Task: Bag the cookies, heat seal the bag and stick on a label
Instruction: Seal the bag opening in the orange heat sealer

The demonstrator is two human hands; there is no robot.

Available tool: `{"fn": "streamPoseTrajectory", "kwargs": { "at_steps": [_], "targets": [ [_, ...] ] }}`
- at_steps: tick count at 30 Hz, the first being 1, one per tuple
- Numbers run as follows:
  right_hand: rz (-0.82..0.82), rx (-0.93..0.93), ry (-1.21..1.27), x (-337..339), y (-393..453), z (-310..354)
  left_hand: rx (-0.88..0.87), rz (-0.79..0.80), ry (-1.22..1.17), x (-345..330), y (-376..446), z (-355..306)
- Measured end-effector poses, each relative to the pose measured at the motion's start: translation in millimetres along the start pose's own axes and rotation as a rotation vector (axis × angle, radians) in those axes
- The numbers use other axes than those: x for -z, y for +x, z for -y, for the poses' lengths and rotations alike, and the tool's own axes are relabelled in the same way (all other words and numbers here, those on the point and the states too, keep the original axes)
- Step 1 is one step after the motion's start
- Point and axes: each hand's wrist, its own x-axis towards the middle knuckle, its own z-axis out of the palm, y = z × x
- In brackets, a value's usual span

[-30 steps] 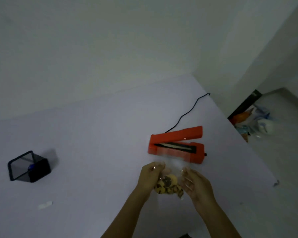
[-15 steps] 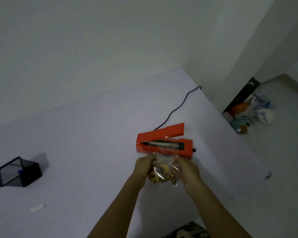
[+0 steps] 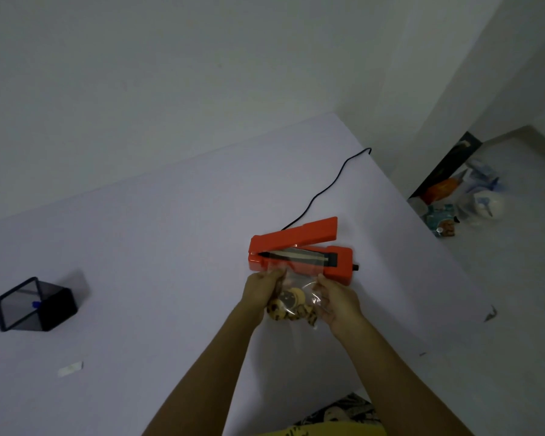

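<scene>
Both hands hold one clear plastic bag (image 3: 298, 289) by its sides. The left hand (image 3: 260, 292) has its fingers curled around the left edge of the bag, and the right hand (image 3: 339, 302) pinches the right edge with fingers also curled. Inside the bag, in the lower part between the two hands, lie the cookies (image 3: 288, 306), pale brown with dark spots. The open top of the bag lies over the front of the orange heat sealer (image 3: 299, 250), and it reaches onto the dark sealing strip between the base and the lid. The lid of the sealer is lifted, higher at its right end. A black cable (image 3: 324, 190) goes from behind the sealer to the far edge of the white table (image 3: 170, 247). Well apart on the left side of the table stands a black box with clear walls (image 3: 35, 305), tilted, with something small and blue inside. Near the front left lies a small white label (image 3: 71, 369), flat on the table
</scene>
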Motion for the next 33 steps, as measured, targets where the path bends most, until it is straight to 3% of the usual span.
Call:
{"fn": "streamPoseTrajectory", "kwargs": {
  "at_steps": [33],
  "targets": [
    [-0.044, 0.037, -0.037, -4.8, 2.9, 0.0, -0.023, 0.061, 0.016, -0.7, 3.2, 3.7]
  ]
}}
